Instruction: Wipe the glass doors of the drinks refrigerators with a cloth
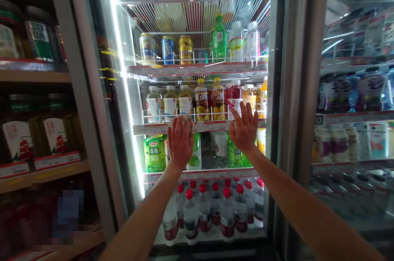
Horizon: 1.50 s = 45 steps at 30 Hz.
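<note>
Both hands are raised in front of a lit drinks cooler. My left hand (180, 140) has its fingers extended and holds nothing; it is in front of the shelf edge below the tea bottles (186, 103). To the right, my right hand (244, 127) has its fingers spread, with nothing in it, near a dark red bottle (235, 92). Two yellow-capped bottles (201, 99) stand between the hands on that shelf. Green packages (155, 154) stand on the shelf beneath, some partly hidden behind my hands.
Red-capped water bottles (227, 216) fill the cooler's bottom. Cans (185, 49) and a green bottle (219, 39) are on an upper shelf. A metal door frame (304, 68) borders the right side. Shelves with large jars (40, 33) stand at the left.
</note>
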Each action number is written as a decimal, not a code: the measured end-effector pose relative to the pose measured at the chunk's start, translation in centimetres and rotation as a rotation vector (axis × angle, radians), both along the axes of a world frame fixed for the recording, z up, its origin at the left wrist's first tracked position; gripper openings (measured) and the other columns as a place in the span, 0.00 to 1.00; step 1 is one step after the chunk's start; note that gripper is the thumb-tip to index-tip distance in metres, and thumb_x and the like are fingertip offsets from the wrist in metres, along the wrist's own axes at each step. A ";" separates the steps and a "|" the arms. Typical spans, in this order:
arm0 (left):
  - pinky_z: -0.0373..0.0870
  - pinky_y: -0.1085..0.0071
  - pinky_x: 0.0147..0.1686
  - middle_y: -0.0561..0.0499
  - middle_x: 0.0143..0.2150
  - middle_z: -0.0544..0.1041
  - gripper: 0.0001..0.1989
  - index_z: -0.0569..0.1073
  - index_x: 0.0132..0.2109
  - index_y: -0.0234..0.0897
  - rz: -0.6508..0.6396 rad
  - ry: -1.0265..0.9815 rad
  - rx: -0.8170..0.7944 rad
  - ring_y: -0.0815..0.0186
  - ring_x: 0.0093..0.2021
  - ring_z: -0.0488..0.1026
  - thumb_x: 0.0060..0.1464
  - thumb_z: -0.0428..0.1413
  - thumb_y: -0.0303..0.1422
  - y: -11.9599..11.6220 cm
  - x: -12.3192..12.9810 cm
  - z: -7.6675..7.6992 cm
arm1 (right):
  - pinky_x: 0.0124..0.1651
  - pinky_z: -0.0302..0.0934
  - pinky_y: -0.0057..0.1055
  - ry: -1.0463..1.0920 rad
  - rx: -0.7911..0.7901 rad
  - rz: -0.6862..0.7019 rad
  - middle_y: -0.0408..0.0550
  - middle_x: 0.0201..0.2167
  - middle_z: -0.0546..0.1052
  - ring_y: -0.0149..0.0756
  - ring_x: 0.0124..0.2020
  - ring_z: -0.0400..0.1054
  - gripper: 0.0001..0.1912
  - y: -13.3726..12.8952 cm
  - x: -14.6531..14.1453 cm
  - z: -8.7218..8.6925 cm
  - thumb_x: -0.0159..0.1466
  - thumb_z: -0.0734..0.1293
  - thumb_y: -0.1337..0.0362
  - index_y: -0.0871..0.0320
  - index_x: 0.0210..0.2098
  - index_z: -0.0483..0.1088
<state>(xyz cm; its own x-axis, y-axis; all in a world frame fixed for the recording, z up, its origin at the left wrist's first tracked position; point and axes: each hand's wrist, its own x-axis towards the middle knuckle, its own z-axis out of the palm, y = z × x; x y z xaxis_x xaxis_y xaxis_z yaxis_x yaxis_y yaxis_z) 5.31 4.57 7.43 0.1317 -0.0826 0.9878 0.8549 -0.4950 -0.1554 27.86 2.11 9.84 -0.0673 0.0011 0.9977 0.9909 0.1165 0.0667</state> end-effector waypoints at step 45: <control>0.41 0.57 0.65 0.49 0.63 0.63 0.20 0.63 0.58 0.40 0.046 0.495 0.124 0.62 0.66 0.49 0.59 0.46 0.29 -0.8 4.6 1.4 | 0.63 0.43 0.50 -0.064 0.108 0.051 0.54 0.61 0.63 0.43 0.65 0.49 0.28 0.6 0.6 -0.3 0.62 0.55 0.67 0.57 0.62 0.54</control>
